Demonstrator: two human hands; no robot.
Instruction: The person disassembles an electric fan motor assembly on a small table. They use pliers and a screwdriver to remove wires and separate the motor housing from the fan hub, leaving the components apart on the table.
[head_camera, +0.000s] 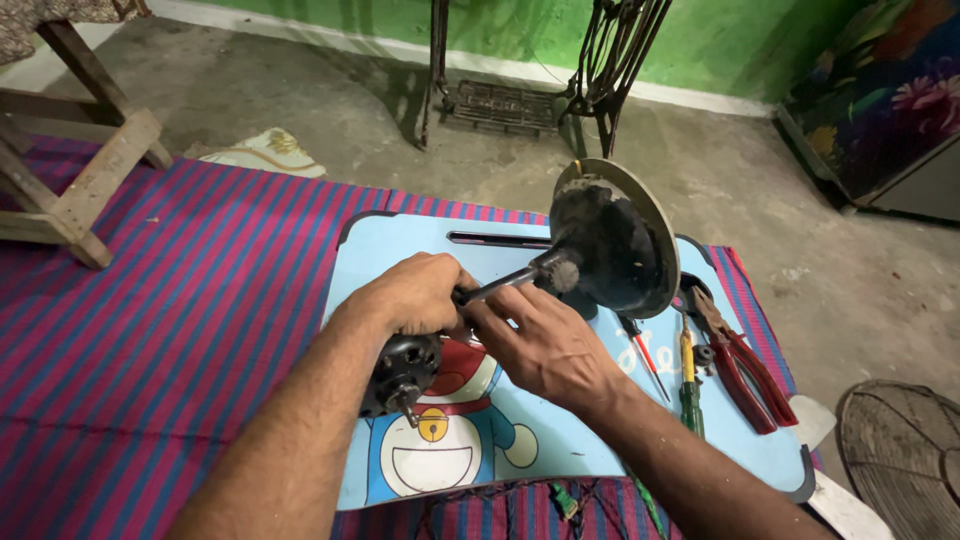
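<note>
My left hand (415, 293) is wrapped over the top of a dark fan motor (400, 368) that rests on a light blue cartoon board (560, 440). A metal shaft (500, 284) runs from the motor up to a round dark housing with a metal rim (612, 238), which stands on edge on the board. My right hand (540, 345) lies just right of the left one, fingers closed around the shaft near the motor.
Red-handled pliers (745, 370), a yellow-green screwdriver (688, 380) and a small red screwdriver (645, 355) lie on the board's right side. A striped purple cloth (180, 330) covers the floor. Also around are a wooden stool (80, 170), a treadle stand (520, 90) and a fan grille (905, 455).
</note>
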